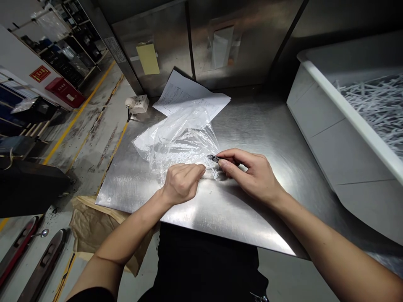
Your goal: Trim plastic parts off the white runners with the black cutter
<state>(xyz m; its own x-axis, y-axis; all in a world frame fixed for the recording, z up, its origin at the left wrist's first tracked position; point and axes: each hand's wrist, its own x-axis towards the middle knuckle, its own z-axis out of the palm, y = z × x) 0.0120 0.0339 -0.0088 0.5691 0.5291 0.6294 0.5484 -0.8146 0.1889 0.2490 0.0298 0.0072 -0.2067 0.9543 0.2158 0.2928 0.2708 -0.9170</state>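
Note:
My right hand (pixel 252 170) pinches a small dark metal tool that looks like nail clippers (pixel 214 158), its tip pointing left. My left hand (pixel 184 182) is closed, thumb against the fingers, a short way left of the tool. From its fingertips a thin white plastic piece (pixel 208 168) seems to stick out toward the clippers; most of it is hidden. Small white plastic parts (pixel 215 174) show just below the tool. Right behind both hands a crumpled clear plastic bag (pixel 185 134) lies on the metal table (pixel 252 126), with whitish bits visible through its near side.
Printed sheets (pixel 201 94) lie behind the bag. A white power socket (pixel 138 104) sits at the table's left edge. On the right stands a big white bin (pixel 321 113) holding many white plastic pieces (pixel 378 100). Brown paper (pixel 91 228) lies below left, beside pallet-truck forks (pixel 44 268).

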